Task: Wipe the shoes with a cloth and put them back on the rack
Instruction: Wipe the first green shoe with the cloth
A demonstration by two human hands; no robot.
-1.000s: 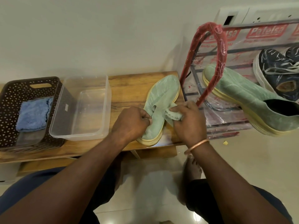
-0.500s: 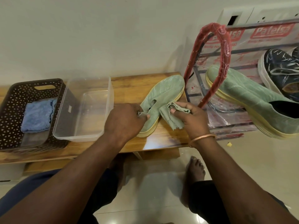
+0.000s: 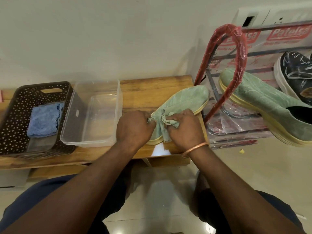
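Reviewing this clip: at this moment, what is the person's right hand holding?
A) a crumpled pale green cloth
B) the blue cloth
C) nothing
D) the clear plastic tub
A: the right hand grips a crumpled pale green cloth against the green shoe on the wooden bench, while the left hand grips the shoe's near end; the blue cloth lies in the dark basket.

Bare forearms [image 3: 87,188], a thin copper bangle [image 3: 194,148] at the right wrist, dark navy garment [image 3: 42,198] over both thighs.
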